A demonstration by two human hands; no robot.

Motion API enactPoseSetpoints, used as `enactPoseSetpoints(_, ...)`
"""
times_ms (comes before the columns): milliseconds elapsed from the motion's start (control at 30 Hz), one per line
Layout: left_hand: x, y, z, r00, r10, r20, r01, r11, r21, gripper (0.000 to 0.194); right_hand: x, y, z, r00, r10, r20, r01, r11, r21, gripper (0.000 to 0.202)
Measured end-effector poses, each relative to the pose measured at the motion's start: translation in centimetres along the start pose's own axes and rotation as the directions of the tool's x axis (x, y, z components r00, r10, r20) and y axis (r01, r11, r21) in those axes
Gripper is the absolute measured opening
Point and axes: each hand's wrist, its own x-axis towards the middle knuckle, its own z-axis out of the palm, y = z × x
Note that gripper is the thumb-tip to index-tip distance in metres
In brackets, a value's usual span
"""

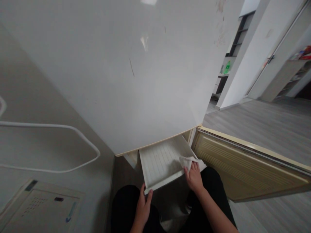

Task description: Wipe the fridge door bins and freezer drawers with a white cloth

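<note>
A white drawer [161, 161] with a ribbed floor is pulled out below a large white panel. My left hand [143, 205] grips the drawer's front left corner, thumb and fingers on either side of the rim. At the front right corner, my right hand [193, 177] holds a white cloth [201, 164] against the drawer's edge. Part of the cloth drapes over the right side wall. Nothing lies inside the drawer apart from the cloth's edge at its right.
An open cream door [243, 163] stands to the right of the drawer. The white panel [145, 81] rises above it. A white cable [73, 127] and a wall box [43, 207] are at the left. My knees flank the drawer.
</note>
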Motion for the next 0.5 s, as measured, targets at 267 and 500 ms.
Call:
enactPoseSetpoints(267, 0.0, 0.9, 0.0, 1.000, 0.016, 0.019, -0.017, 0.998, 0.061, 0.078, 0.5, 0.5, 1.3, 0.991, 0.123, -0.050, -0.123, 0.992, -0.008, 0.062)
enactPoseSetpoints(500, 0.2, 0.7, -0.1, 1.000, 0.015, 0.023, -0.016, 0.999, 0.050, 0.077, -0.5, 0.0, 1.6, 0.989, 0.129, -0.070, -0.129, 0.992, 0.008, 0.060)
